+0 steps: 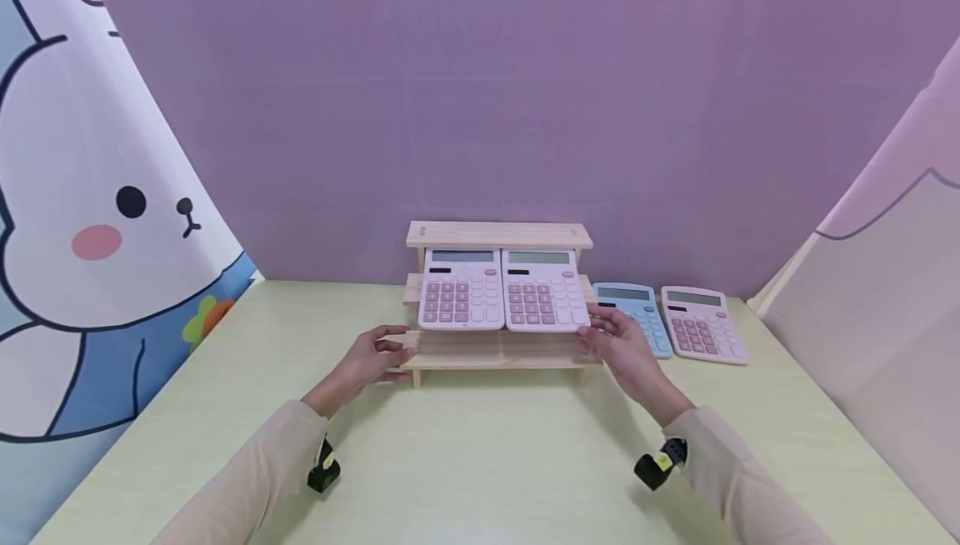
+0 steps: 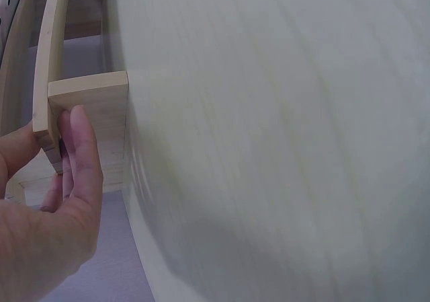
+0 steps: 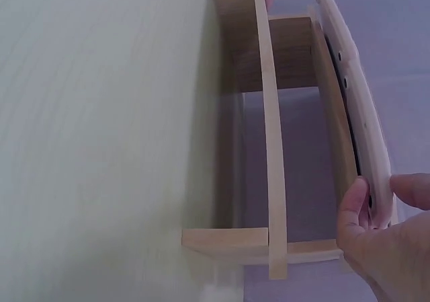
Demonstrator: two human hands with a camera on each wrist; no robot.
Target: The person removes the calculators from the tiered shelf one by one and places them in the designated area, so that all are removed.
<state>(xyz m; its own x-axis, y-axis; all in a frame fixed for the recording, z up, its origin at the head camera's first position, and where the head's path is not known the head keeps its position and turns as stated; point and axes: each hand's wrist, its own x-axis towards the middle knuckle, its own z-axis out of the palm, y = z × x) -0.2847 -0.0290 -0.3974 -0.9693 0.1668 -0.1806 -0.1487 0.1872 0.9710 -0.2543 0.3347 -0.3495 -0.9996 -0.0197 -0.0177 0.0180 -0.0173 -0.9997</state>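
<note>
Two pink calculators stand side by side, leaning back on the middle step of a wooden tiered shelf (image 1: pixel 498 235): a left calculator (image 1: pixel 462 291) and a right calculator (image 1: pixel 545 291). My right hand (image 1: pixel 626 353) pinches the lower right corner of the right calculator; in the right wrist view its thumb and fingers (image 3: pixel 353 204) lie on either side of that edge. My left hand (image 1: pixel 367 362) grips the left end of the shelf's lowest board (image 2: pixel 46 114), thumb on one face and fingers on the other.
Right of the shelf, a blue calculator (image 1: pixel 637 312) and another pink calculator (image 1: pixel 702 324) lie on the pale table (image 1: pixel 487 462). A purple backdrop (image 1: pixel 510 95) rises behind. A cartoon-printed cloth (image 1: pixel 105 153) hangs at the left, and a pale cloth (image 1: pixel 885 303) borders the right.
</note>
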